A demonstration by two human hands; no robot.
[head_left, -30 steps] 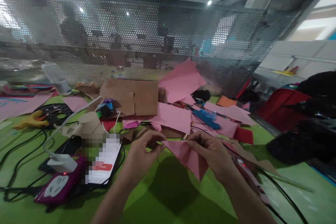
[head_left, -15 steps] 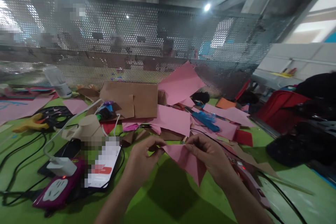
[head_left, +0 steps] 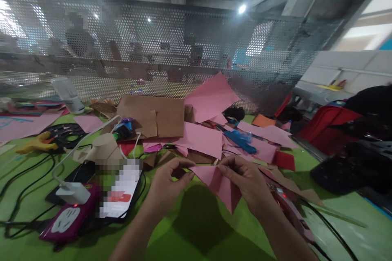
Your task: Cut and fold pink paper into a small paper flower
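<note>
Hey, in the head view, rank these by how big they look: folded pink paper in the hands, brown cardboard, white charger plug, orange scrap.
1. Brown cardboard
2. Folded pink paper
3. White charger plug
4. Orange scrap, farther back, so its true size is unsure

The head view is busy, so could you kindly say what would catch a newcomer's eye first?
Probably the folded pink paper between the left hand and right hand, below centre. Next, perhaps, the magenta power strip at lower left, and the large pink sheet in front of the perforated screen.
</note>
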